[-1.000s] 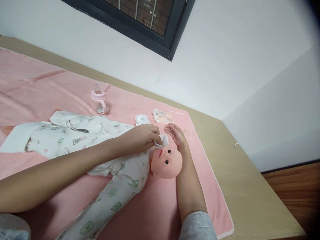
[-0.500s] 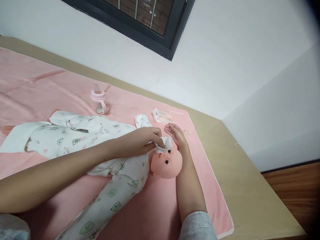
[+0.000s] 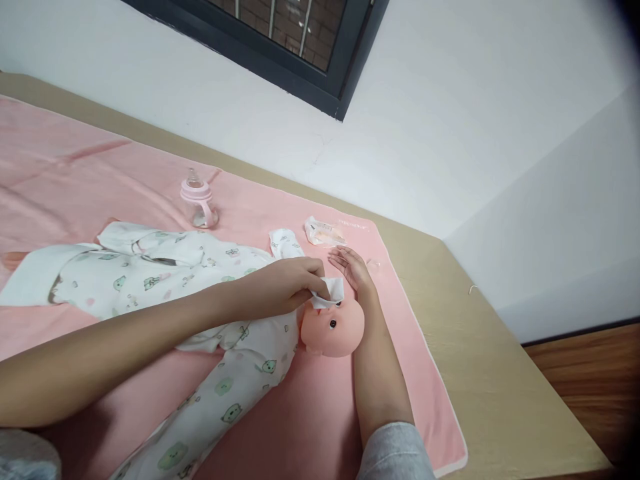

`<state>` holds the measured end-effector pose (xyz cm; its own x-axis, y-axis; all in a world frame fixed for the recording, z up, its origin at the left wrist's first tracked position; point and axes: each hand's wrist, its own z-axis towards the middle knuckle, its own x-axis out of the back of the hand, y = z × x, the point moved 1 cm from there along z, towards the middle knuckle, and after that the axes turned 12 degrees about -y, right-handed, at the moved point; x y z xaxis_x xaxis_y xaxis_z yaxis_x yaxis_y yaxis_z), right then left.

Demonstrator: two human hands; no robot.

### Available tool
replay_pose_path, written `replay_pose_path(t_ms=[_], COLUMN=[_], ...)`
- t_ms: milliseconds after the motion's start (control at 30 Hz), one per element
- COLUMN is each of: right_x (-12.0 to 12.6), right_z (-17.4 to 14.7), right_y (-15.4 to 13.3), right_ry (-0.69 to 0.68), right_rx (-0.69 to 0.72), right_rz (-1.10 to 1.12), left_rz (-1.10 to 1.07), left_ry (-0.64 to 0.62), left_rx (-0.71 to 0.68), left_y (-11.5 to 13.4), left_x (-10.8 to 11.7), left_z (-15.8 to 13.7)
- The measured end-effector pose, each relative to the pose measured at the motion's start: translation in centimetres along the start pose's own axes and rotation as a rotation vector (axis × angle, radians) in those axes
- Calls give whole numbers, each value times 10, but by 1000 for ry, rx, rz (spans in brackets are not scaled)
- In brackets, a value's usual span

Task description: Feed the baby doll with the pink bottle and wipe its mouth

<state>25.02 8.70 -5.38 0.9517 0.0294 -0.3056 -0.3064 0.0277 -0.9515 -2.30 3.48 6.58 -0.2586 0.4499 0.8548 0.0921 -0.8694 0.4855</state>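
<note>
A baby doll (image 3: 333,327) lies on its back, dressed in a white outfit (image 3: 175,267) with a green animal print. My left hand (image 3: 295,283) reaches across its chest, fingers pinched on a white wipe (image 3: 334,291) held against the face near the nose and cheek. Part of the far eye is behind the wipe. My right hand (image 3: 350,270) rests on the pink blanket (image 3: 280,427) beyond the head, its fingers stretched out and holding nothing. The right forearm lies alongside the crown of the doll's head.
A pink-topped baby bottle (image 3: 199,202) stands by the doll's legs. Near my right fingertips lies a clear plastic packet (image 3: 324,232), with a small clear item (image 3: 373,265) to its right. The wooden tabletop (image 3: 480,380) meets a white wall (image 3: 400,133) below a dark-framed window (image 3: 280,47).
The left hand and wipe have shifted slightly across the doll's face, and the wipe now covers more of the far eye. The right hand stays in place.
</note>
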Motion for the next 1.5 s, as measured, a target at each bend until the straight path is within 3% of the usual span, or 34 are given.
replay_pose_path(t_ms=[467, 600, 800, 933, 1133, 1200, 1300, 1500], right_x=[2, 3, -2, -29, -120, -146, -165, -162], right_z=[1, 3, 2, -10, -65, -80, -88, -74], right_y=[1, 3, -7, -54, -132, -137, -129, -113], right_ry=[6, 6, 11, -108, -416, -443, -393, -376], right_rx=[-5, -11, -35, 66, 376, 378, 357, 387], right_rz=[0, 12, -4, -142, -716, -960, -1232, -1390], left_rz=[68, 67, 32, 83, 116, 126, 139, 138], left_ry=[18, 5, 108, 140, 162, 154, 158, 187], left_rx=[35, 67, 130, 205, 349, 346, 326, 287], left_y=[-11, -6, -7, -23, -41, -40, -38, -38], left_x=[-5, 0, 19, 39, 54, 54, 53, 54], left_z=[2, 2, -5, -15, -23, -23, -22, -23])
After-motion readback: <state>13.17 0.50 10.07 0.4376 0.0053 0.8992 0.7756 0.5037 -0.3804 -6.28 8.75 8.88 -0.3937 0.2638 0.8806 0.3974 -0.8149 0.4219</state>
